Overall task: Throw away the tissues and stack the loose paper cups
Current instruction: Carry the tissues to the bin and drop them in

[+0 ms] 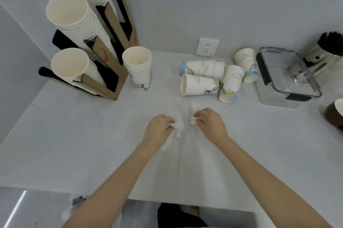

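My left hand (159,127) grips a crumpled white tissue (177,127) that trails down past my wrist. My right hand (209,122) pinches a smaller white tissue (193,114) just above the counter. Both hands sit close together at the middle of the white counter (74,144). Behind them several loose printed paper cups lie on their sides: one (198,85) nearest me, one (203,69) behind it, one (231,83) to the right and one (246,64) by the wall. A short upright stack of printed cups (138,68) stands to the left.
A cardboard cup holder (104,71) with tall stacks of plain cups fills the back left corner. A clear lidded container (288,75) and a metal canister (323,55) stand at the right. A wall socket (207,46) is behind the cups. A bin with white waste (74,207) shows below the counter edge.
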Demonstrator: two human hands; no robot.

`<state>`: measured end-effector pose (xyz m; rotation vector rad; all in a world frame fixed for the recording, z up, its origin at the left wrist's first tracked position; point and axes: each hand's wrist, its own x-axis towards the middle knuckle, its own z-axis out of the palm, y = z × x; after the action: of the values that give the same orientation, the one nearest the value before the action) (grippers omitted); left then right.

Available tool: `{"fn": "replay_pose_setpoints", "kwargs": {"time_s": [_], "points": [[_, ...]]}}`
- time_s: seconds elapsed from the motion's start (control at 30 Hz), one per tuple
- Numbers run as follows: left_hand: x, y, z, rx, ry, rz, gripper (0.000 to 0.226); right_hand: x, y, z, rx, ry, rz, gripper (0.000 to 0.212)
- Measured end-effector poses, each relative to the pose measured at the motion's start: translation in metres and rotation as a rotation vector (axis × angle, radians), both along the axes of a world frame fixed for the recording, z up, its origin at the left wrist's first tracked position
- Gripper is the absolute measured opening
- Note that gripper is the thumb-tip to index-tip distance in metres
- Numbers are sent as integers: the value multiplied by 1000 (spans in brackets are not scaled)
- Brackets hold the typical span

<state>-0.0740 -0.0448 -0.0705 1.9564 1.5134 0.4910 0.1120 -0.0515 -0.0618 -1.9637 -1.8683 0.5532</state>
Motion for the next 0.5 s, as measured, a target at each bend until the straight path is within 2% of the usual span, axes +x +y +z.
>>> {"fn": "replay_pose_setpoints", "kwargs": {"time_s": [0.07,0.23,0.5], "points": [[-27,-7,9,25,-41,83,27,-34,-4,8,50,82,68,21],[-97,-46,21,83,-121,281,16,-118,-40,20,65,294,196,19],[-211,-155,1,2,-38,597,19,-232,-126,3,-280,618,290,14]]}}
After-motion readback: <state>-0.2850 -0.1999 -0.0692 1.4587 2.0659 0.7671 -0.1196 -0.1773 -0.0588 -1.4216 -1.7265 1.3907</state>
